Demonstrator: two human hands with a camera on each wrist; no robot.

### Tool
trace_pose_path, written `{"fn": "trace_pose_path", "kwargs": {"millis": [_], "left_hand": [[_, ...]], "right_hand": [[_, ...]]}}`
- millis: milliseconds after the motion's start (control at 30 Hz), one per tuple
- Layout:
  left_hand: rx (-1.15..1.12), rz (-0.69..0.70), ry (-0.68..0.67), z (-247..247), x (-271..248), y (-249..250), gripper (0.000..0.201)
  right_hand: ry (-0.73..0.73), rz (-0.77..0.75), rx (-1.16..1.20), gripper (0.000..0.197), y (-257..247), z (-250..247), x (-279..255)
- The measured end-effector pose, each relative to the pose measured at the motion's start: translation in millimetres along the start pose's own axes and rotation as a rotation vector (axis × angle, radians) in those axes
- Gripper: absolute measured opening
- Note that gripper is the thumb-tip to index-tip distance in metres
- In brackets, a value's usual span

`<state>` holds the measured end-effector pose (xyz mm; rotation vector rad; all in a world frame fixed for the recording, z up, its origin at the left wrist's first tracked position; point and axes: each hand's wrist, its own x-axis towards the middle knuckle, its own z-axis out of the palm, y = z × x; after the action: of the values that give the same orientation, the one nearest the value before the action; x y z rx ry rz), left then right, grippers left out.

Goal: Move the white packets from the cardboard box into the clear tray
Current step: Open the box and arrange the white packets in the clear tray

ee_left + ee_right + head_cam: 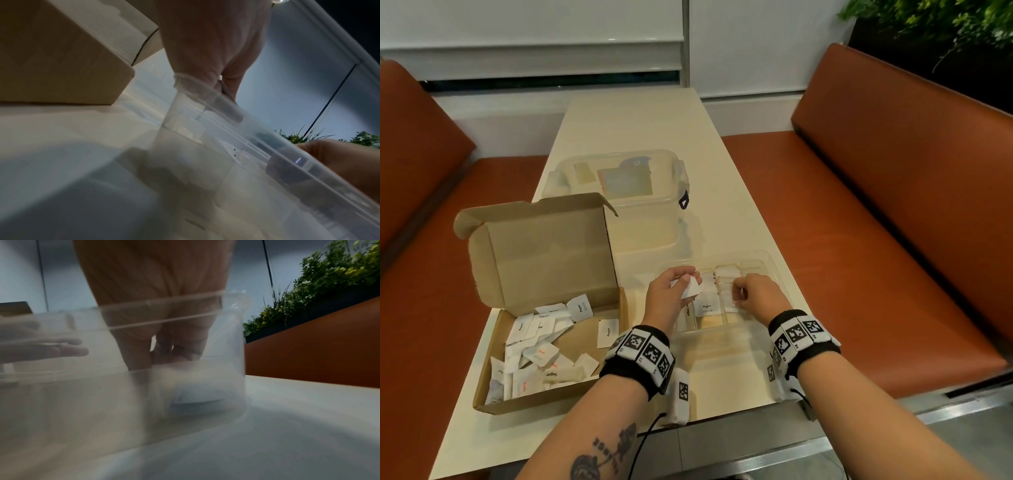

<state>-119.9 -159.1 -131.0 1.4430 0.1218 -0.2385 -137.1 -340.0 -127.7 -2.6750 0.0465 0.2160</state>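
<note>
The open cardboard box (493, 401) lies at the left of the table with several white packets (541, 346) loose inside. To its right stands the clear tray (763, 260), its compartments holding upright rows of packets (707, 306). My left hand (688, 286) hovers over the tray's left side and pinches a few white packets (692, 290). My right hand (738, 294) reaches into the right compartment, fingers curled down on a white packet (197, 395). Through the tray wall (164, 321) the right fingers (139, 353) come together on top of that packet.
A clear lidded tub (619, 181) stands behind the box and the tray. The box's raised lid (544, 246) stands just left of my left hand. Orange bench seats (859, 240) flank the table, and plants (329, 280) sit behind the right one.
</note>
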Motion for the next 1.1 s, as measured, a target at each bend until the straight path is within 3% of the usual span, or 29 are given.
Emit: {"fn": "trace_pose_path", "kwargs": {"millis": [233, 333, 400, 467, 533, 600, 733, 967, 1100], "left_hand": [[-0.016, -0.012, -0.013, -0.7, 0.5, 1.1, 0.024], [-0.019, -0.006, -0.04, 0.2, -0.5, 4.2, 0.026], [-0.023, 0.011, -0.05, 1.7, -0.9, 6.2, 0.027], [-0.046, 0.035, -0.048, 3.9, -0.8, 8.0, 0.027], [-0.082, 0.061, -0.044, 7.1, -0.1, 9.6, 0.026], [-0.097, 0.08, -0.044, 11.2, 0.3, 11.3, 0.025], [-0.046, 0.082, -0.09, 15.7, 0.5, 15.0, 0.025], [0.168, 0.186, -0.007, 6.9, 6.7, 12.0, 0.008], [0.14, 0.198, 0.062, 6.8, 7.3, 10.9, 0.006]], "right_hand": [[0.011, 0.011, -0.026, 0.019, -1.4, 2.1, 2.5], [0.056, 0.035, 0.009, 0.011, -2.4, 2.9, 3.5], [0.157, 0.062, 0.12, 0.004, -8.2, 2.4, 3.3], [0.217, 0.077, 0.297, 0.022, -18.4, 2.6, 3.4], [0.168, 0.07, 0.497, 0.032, -30.8, 1.4, 3.6], [0.104, 0.069, 0.656, 0.025, -40.5, 2.2, 4.7], [0.145, 0.117, 0.916, 0.023, -45.6, -2.2, 8.7], [0.096, -0.063, 0.573, 0.013, -43.8, -26.1, 14.2], [0.143, -0.019, 0.664, 0.027, -44.2, -20.8, 13.0]]}}
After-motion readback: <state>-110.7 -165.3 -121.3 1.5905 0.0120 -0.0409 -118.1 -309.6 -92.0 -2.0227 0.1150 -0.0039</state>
